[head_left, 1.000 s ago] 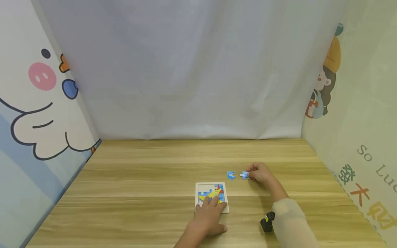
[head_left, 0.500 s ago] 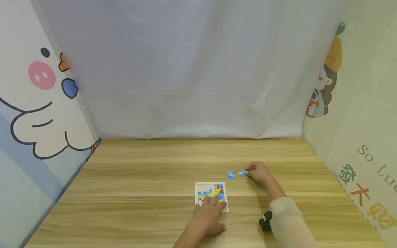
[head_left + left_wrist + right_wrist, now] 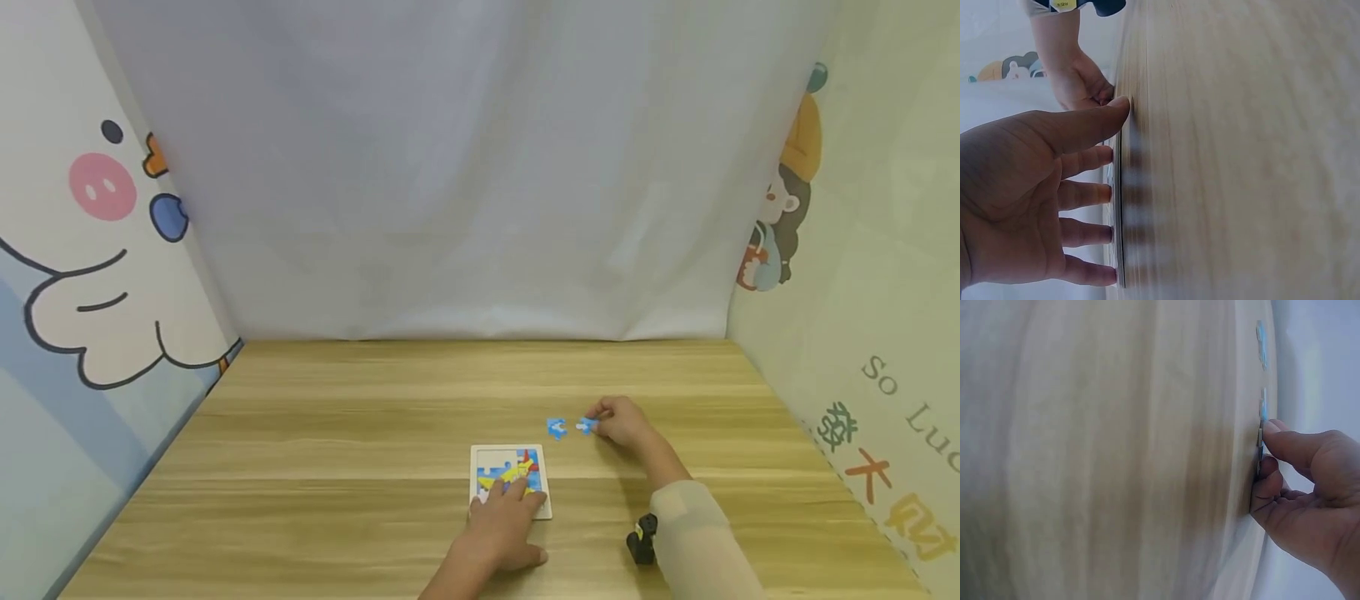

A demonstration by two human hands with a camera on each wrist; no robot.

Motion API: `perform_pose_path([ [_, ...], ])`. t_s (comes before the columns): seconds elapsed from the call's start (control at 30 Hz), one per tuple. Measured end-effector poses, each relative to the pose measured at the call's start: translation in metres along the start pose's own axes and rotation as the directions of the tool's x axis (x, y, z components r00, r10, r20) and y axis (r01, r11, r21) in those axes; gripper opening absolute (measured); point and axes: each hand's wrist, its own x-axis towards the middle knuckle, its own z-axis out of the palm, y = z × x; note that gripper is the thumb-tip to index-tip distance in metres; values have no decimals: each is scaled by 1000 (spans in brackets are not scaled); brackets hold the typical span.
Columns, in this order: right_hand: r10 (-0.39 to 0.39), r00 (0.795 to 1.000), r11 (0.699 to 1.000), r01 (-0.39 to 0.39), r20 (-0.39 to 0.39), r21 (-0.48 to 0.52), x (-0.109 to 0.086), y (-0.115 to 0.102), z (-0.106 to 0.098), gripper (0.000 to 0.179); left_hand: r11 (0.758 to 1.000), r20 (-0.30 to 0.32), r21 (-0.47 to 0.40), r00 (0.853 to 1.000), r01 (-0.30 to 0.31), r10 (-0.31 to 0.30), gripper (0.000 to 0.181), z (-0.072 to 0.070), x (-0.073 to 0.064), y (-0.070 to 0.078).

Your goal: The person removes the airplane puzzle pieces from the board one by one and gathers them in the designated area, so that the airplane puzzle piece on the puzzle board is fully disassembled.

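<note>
My left hand (image 3: 501,523) rests with fairly straight fingers on a small jigsaw puzzle in a pale frame (image 3: 547,510). The puzzle's yellow, red and blue picture shows past the fingertips, and its upper left part is bare board. Edge-on in the left wrist view, the puzzle board (image 3: 1120,250) lies flat under those fingers. Farther right, my right hand (image 3: 621,422) pinches a blue and white puzzle piece (image 3: 585,426) low over the table. A second blue puzzle piece (image 3: 556,427) lies just left of it. The right wrist view has my thumb (image 3: 1275,428) and curled fingers at the piece's edge.
A black device (image 3: 642,540) is by the right sleeve (image 3: 701,533). The wood-grain table (image 3: 337,433) ends at a pale curtain (image 3: 465,208) behind and printed panels on both sides.
The right hand has shifted slightly left with its puzzle piece, which now sits closer to the other piece and is turned differently. The left hand stays on the puzzle.
</note>
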Motion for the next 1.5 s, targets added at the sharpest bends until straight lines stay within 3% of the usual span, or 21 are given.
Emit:
perform_pose_path([
  [0.2, -35, 999, 999, 35, 0, -36, 2, 2, -1, 16, 1000, -3, 13, 1000, 0, 0, 69, -2, 0, 0],
  [0.33, -70, 997, 997, 68, -42, -46, -4, 0, 1, 21, 1000, -4, 4, 1000, 3, -3, 69, -2, 0, 0],
  [0.6, -114, 991, 993, 116, -77, 21, -19, -4, 11, 20, 1000, -17, 6, 1000, 14, -14, 69, 0, -2, -1],
  [0.83, -100, 988, 984, 116, -121, 134, -25, -17, 17, 22, 1000, -28, 23, 999, 17, -16, 68, -3, -2, -2],
  [1.23, -113, 989, 965, 133, -99, 226, -32, -33, 30, 24, 1000, 2, 17, 1000, 15, -15, 68, -3, -2, -1],
  [1.5, -159, 986, 951, 164, -41, 261, -34, -36, 37, 22, 1000, 15, -1, 1000, 12, -12, 68, -3, -1, 3],
])
